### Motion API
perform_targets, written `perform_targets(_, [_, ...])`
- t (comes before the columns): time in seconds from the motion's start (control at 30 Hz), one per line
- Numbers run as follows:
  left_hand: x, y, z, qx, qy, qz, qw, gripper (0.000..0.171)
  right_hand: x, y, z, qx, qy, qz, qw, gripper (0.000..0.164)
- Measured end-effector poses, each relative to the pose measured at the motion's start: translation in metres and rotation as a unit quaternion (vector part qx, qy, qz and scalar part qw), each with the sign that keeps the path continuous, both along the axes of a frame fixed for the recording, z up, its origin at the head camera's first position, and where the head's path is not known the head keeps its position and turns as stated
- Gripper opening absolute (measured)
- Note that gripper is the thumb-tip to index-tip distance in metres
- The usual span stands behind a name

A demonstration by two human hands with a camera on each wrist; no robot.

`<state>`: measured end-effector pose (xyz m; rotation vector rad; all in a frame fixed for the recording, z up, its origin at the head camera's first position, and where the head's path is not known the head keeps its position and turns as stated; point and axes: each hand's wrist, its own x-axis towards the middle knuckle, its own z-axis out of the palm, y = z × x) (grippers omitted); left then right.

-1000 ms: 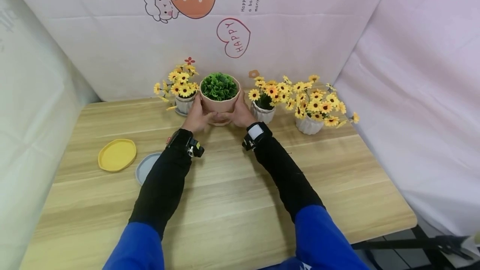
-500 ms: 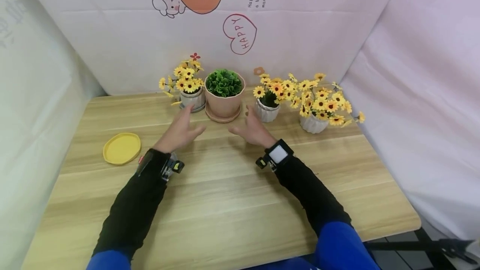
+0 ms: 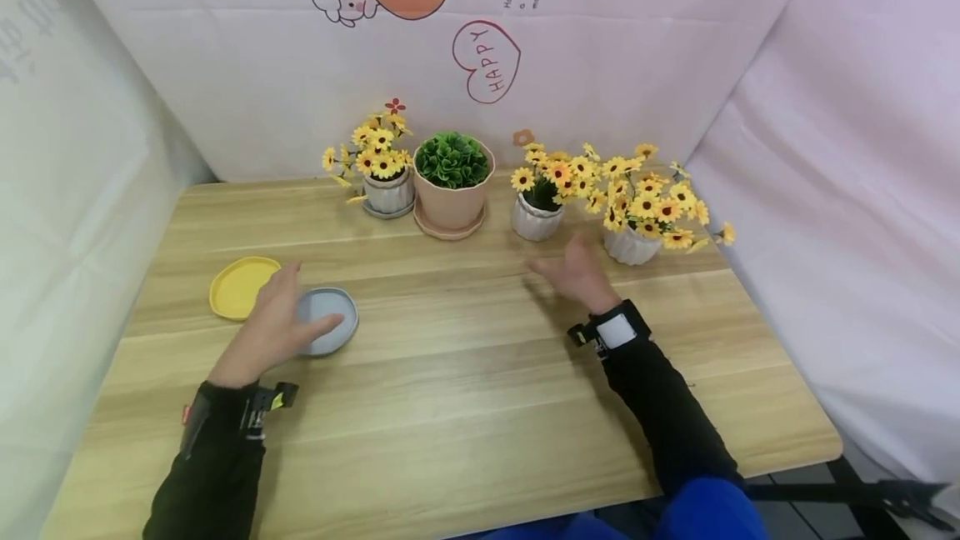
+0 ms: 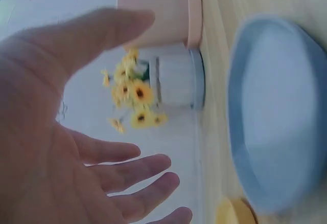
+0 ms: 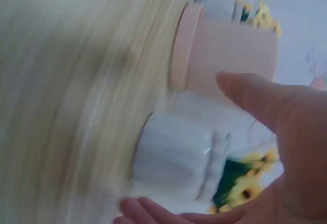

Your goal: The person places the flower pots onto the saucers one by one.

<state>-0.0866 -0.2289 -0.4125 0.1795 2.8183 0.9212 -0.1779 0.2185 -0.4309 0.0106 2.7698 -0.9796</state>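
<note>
My left hand (image 3: 270, 325) is held over the left side of the table, its thumb over the blue-grey saucer (image 3: 332, 325). In the left wrist view the fingers are spread and stand apart from that saucer. The yellow saucer (image 3: 238, 288) lies just beyond, partly behind the hand. My right hand (image 3: 582, 275) holds nothing and is nearest to two white pots of yellow flowers, the middle pot (image 3: 536, 220) and the right-hand pot (image 3: 632, 247). A pink pot (image 3: 450, 205) with a green plant stands on a pink saucer (image 3: 450, 233) at the back.
Left of the pink pot, a small grey-white pot (image 3: 388, 193) of yellow flowers stands on a grey saucer. White cloth (image 3: 622, 48) hangs behind the wooden table (image 3: 450, 407) and along both sides.
Both hands have let go of the pink pot, which stays at the back. My left hand has drawn back leftward to the blue-grey saucer; my right hand has moved rightward and nearer.
</note>
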Motion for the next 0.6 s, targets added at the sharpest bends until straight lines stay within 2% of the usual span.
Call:
perform_targets(0.07, [0.006,-0.008,-0.003,-0.005,-0.001,0.008,1.0000,0.120,-0.012,0.005,-0.004,-0.030,0.003,-0.013,0.999,0.127])
perform_targets(0.17, [0.014,-0.017,-0.009,-0.011,-0.001,0.015,0.9998,0.134,-0.032,0.009,-0.011,-0.060,0.012,-0.041,0.997,0.130])
perform_targets(0.27, [0.017,-0.023,-0.016,-0.015,0.006,0.017,0.9997,0.141,-0.048,0.007,-0.016,-0.112,0.029,-0.072,0.991,0.132])
perform_targets(0.33, [0.019,-0.025,-0.022,-0.012,0.007,0.016,0.9998,0.143,-0.058,0.004,-0.020,-0.154,0.060,-0.087,0.982,0.131])
perform_targets(0.4, [0.020,-0.028,-0.027,-0.006,0.007,0.015,0.9998,0.143,-0.067,-0.001,-0.025,-0.204,0.099,-0.094,0.969,0.125])
perform_targets(0.5, [0.022,-0.031,-0.034,0.007,-0.003,0.015,0.9999,0.143,-0.078,-0.008,-0.034,-0.250,0.163,-0.094,0.950,0.113])
perform_targets(0.6, [0.023,-0.033,-0.039,0.015,-0.009,0.016,0.9997,0.142,-0.083,-0.015,-0.039,-0.277,0.186,-0.102,0.937,0.112])
